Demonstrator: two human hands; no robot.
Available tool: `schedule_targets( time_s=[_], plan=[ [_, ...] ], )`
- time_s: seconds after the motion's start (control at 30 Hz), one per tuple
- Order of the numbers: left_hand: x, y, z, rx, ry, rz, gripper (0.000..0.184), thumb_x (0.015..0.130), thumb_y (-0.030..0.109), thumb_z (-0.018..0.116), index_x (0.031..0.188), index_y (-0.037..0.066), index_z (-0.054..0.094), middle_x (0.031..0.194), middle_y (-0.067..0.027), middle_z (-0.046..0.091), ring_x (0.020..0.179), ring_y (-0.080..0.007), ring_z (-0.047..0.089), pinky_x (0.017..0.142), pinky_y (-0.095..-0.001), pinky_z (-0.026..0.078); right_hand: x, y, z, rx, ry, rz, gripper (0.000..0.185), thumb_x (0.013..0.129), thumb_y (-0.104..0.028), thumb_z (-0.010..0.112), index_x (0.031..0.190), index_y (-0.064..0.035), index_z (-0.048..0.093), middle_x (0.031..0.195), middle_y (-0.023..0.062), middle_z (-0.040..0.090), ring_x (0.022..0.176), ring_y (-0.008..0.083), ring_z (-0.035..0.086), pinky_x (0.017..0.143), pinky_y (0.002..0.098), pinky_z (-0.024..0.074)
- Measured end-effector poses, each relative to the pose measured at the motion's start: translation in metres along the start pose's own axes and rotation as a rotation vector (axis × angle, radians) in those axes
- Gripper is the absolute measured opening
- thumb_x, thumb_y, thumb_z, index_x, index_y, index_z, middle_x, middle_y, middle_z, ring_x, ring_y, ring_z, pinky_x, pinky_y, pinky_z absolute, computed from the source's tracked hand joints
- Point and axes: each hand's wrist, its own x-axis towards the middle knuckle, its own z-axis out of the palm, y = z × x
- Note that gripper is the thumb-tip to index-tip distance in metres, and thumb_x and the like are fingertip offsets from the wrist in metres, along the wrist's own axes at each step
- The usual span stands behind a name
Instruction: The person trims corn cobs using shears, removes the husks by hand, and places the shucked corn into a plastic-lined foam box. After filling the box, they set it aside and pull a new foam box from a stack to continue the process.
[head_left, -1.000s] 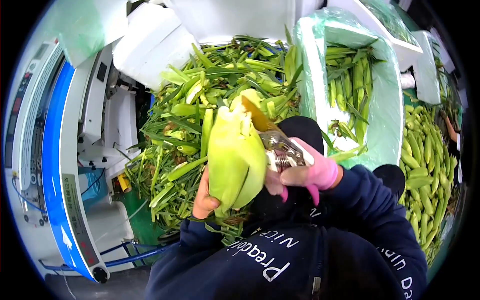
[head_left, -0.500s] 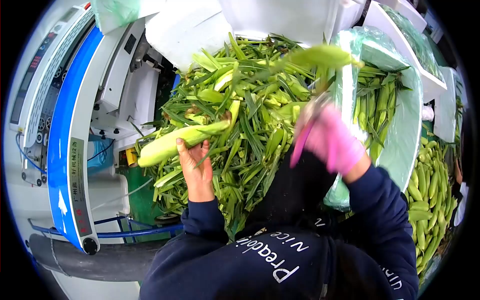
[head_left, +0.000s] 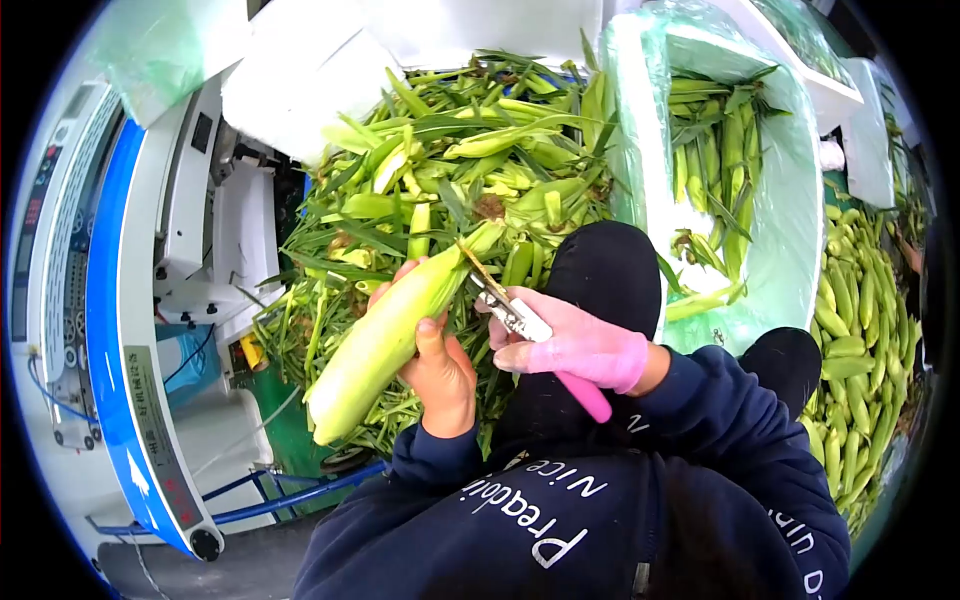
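My bare left hand (head_left: 443, 378) is wrapped around an ear of corn (head_left: 372, 345) in its pale green husk. The ear slants, with its rounded end low on the left and its stalk end up on the right. In a pink glove, my right hand (head_left: 590, 342) grips pruning shears (head_left: 583, 397) with pink handles. Their blades meet the stalk end of the ear; whether they have cut through cannot be seen. Beneath both hands spreads a heap of corn husks, leaves and stalk pieces (head_left: 470, 140).
To the right stands a box lined with green plastic (head_left: 790, 240), with leafy corn (head_left: 735, 165) inside. Many husked ears (head_left: 860, 370) are piled at the far right. A blue and white machine (head_left: 115, 300) lines the left side, near a blue metal bar (head_left: 300, 507).
The shears in my right hand have come down and left to the ear's stalk end. My left hand has turned the ear steeper. A blurred green piece near the right hand is no longer in the air.
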Motion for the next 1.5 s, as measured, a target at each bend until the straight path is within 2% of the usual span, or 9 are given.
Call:
schedule_targets(
  time_s=[0.3,0.47,0.6,0.77,0.9,1.03,1.3,1.37,1.5],
  plan=[
    [0.003,0.000,-0.008,-0.388,0.118,-0.243,0.063,0.095,0.044,0.065,0.138,0.001,0.047,0.139,-0.0145,0.054,0.123,-0.0256,0.058,0.107,-0.0383,0.050,0.000,-0.007,0.007,0.059,0.139,0.046,0.038,0.087,-0.015,0.072,0.117,0.0036,0.059,0.080,0.0017,0.063,0.062,0.0096,0.059,0.061,0.0248,0.0497],
    [0.016,0.007,-0.019,-1.169,0.093,-0.725,0.049,0.090,0.037,0.073,0.123,0.003,0.060,0.125,-0.0103,0.064,0.116,-0.0252,0.062,0.101,-0.0352,0.055,-0.034,0.002,-0.001,0.223,0.184,-0.022,0.043,0.092,-0.008,0.061,0.131,0.0018,0.047,0.098,0.0083,0.064,0.079,0.0138,0.061,0.072,0.0259,0.0515],
    [-0.002,0.001,0.019,-1.012,0.095,-0.928,0.049,0.087,0.045,0.074,0.114,0.007,0.063,0.115,-0.0087,0.066,0.110,-0.0254,0.062,0.091,-0.0363,0.057,-0.069,0.004,-0.010,0.094,0.460,-0.298,0.055,0.088,-0.003,0.062,0.139,-0.0015,0.042,0.121,0.0082,0.062,0.103,0.0127,0.059,0.084,0.0272,0.0513],
    [-0.046,0.000,0.104,-0.233,-0.746,-1.116,0.066,0.092,0.063,0.056,0.118,0.003,0.058,0.103,-0.0108,0.066,0.081,-0.0190,0.065,0.066,-0.0291,0.054,-0.153,-0.012,-0.050,0.276,0.627,-0.322,0.053,0.093,-0.015,0.067,0.138,-0.0007,0.043,0.119,0.0122,0.064,0.088,0.0122,0.064,0.076,0.0289,0.0547],
    [-0.093,-0.029,0.172,0.243,-1.667,-1.221,0.055,0.106,0.047,0.041,0.105,-0.004,0.062,0.077,-0.0077,0.069,0.055,-0.0138,0.063,0.049,-0.0237,0.049,-0.243,0.003,-0.041,0.540,0.879,-0.326,0.057,0.092,-0.020,0.066,0.140,0.0012,0.045,0.126,0.0138,0.060,0.110,0.0239,0.062,0.098,0.0381,0.0495],
    [-0.139,-0.072,0.262,0.364,-2.262,-1.350,0.055,0.108,0.043,0.036,0.103,-0.002,0.066,0.080,-0.0113,0.072,0.063,-0.0165,0.068,0.061,-0.0283,0.055,-0.341,0.048,-0.035,0.817,1.080,-0.622,0.060,0.090,-0.028,0.060,0.139,0.0029,0.044,0.123,0.0199,0.062,0.103,0.0318,0.066,0.093,0.0442,0.0541],
    [-0.158,-0.382,0.346,0.903,-1.487,-0.772,0.060,0.096,0.053,0.052,0.137,0.010,0.049,0.136,-0.0116,0.054,0.122,-0.0240,0.054,0.095,-0.0470,0.047,-0.546,0.154,-0.010,0.808,1.852,-1.168,0.045,0.102,-0.033,0.039,0.135,-0.0038,0.047,0.119,0.0169,0.061,0.096,0.0371,0.064,0.077,0.0641,0.0537],
    [-0.157,-0.533,0.328,0.612,-1.336,-0.839,0.056,0.097,0.043,0.055,0.135,0.003,0.051,0.131,-0.0162,0.057,0.117,-0.0286,0.057,0.094,-0.0417,0.049,-0.591,0.169,0.004,0.759,1.949,-1.358,0.047,0.100,-0.037,0.041,0.134,-0.0039,0.048,0.123,0.0168,0.059,0.107,0.0398,0.060,0.083,0.0676,0.0513],
    [-0.193,-0.543,0.370,0.585,-1.052,-1.185,0.057,0.095,0.036,0.063,0.133,-0.005,0.052,0.129,-0.0170,0.061,0.104,-0.0334,0.064,0.087,-0.0488,0.056,-0.653,0.188,0.019,0.888,2.115,-1.739,0.051,0.099,-0.043,0.047,0.131,-0.0022,0.046,0.118,0.0189,0.056,0.104,0.0383,0.057,0.100,0.0613,0.0458]
  ],
)
